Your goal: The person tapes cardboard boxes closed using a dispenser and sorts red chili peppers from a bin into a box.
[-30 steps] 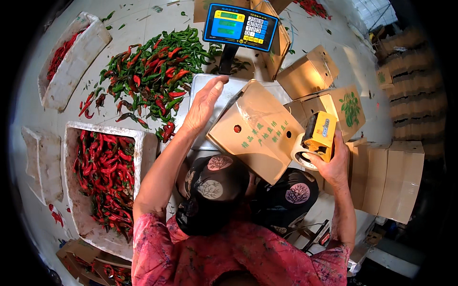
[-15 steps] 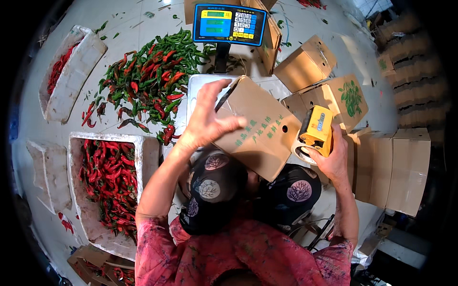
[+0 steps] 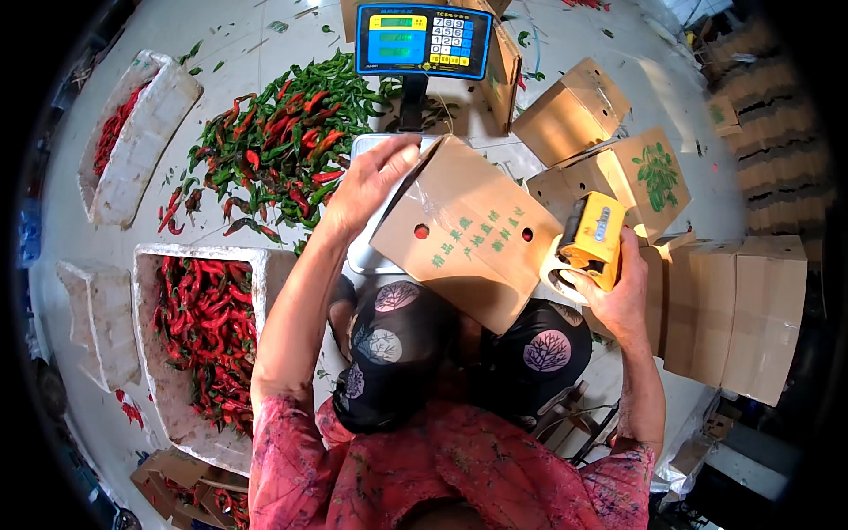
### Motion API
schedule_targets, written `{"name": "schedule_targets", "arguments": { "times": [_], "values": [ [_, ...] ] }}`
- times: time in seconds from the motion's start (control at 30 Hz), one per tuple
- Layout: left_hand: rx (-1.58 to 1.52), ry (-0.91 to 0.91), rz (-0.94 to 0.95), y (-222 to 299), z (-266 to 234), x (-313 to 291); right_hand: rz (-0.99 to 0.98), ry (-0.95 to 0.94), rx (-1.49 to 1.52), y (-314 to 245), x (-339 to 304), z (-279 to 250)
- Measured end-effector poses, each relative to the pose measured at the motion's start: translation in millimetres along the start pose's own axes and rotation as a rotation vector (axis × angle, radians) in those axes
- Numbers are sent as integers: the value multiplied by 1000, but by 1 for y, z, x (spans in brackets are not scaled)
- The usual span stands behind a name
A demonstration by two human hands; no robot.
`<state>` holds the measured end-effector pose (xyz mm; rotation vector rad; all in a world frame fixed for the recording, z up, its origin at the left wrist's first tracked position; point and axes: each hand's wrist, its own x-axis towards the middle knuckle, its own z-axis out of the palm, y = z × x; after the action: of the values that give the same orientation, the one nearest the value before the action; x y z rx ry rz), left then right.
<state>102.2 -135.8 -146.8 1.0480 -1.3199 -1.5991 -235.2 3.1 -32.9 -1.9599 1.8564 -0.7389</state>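
A printed cardboard box [image 3: 477,238] lies tilted in front of me, over the near part of the scale's metal platform [image 3: 367,256] and close to my knees. Its upper face carries green print, two round holes and a shiny strip of clear tape. My left hand [image 3: 375,181] is at the box's far left edge, fingers bent and held together against it; the fingertips are partly hidden. In my right hand [image 3: 618,296] is a yellow tape dispenser [image 3: 594,237], gripped beside the box's right end, its tape roll next to the cardboard.
The scale's display [image 3: 424,41] stands behind the box. Green and red chili peppers [image 3: 291,141] are heaped on the floor. Foam crates [image 3: 261,309] with red peppers stand left. More cardboard boxes [image 3: 733,309] stand to the right, and flattened cardboard [image 3: 777,150] is stacked farther back.
My left hand has gone from spread above the box to fingers together at its far left edge, uncovering a hole. The tape dispenser stays at the right end, slightly shifted.
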Motion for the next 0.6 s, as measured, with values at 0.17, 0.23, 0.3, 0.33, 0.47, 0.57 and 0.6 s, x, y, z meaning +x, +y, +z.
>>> {"name": "schedule_targets", "arguments": {
  "times": [0.17, 0.23, 0.3, 0.33, 0.47, 0.57, 0.6],
  "values": [
    [-256, 12, -264, -88, -30, 29, 295, 10, 350, 31, -14, -3],
    [-285, -38, -295, -108, -14, 40, 389, 108, 687, 44, -20, -1],
    [-297, -84, -314, -114, 3, 49, 517, -7, 901, 63, -18, -3],
    [-304, -97, -326, -115, 9, 50, 521, -41, 948, 70, -17, 2],
    [-344, -74, -376, -121, 10, 43, 640, -55, 1294, 111, -25, 35],
    [-369, 77, -415, -119, -21, 14, 643, -127, 1308, 99, -17, 60],
    [-378, 140, -421, -118, -32, 3, 651, -236, 1318, 81, 2, 64]
  ]
}}
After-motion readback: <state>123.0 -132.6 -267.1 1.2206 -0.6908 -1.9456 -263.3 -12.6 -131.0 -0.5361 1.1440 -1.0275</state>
